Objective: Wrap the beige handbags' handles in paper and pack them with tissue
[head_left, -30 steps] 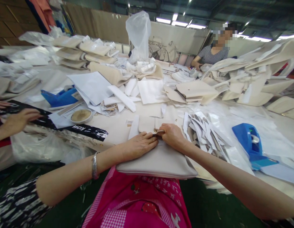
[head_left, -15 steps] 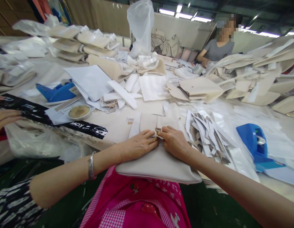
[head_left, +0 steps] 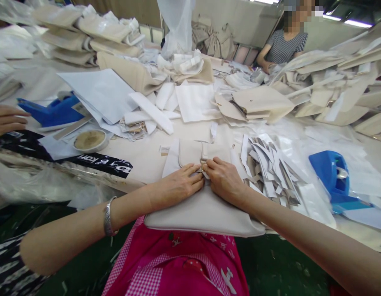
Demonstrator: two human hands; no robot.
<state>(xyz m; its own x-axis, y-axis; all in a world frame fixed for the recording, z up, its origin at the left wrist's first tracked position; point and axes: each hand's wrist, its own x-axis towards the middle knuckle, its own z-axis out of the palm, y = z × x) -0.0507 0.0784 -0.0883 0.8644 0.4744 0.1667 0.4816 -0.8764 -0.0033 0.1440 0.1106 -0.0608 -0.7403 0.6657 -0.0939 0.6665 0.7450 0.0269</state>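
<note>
Pinching the small metal clasp (head_left: 203, 160) with my right hand (head_left: 225, 181) in a narrow grip, I rest my left hand (head_left: 178, 189) loosely spread on the smooth beige bag (head_left: 202, 218). The bag lies beneath both hands at the table's (head_left: 147, 166) near edge, its rounded flap (head_left: 190, 152) beyond my fingertips. My right fingers hide more of the clasp than a moment ago.

The bag (head_left: 205, 213) is pale beige, its clasp (head_left: 203, 160) gold-toned. The apron (head_left: 178, 267) is bright pink with white lettering, red-and-green motifs and pink-and-white gingham. The sleeve (head_left: 11, 263) is black and white; the bracelet (head_left: 108, 217) is silver. 2 tape dispensers (head_left: 329, 172) are blue. The co-worker's shirt (head_left: 284, 46) has grey-and-white stripes.
</note>
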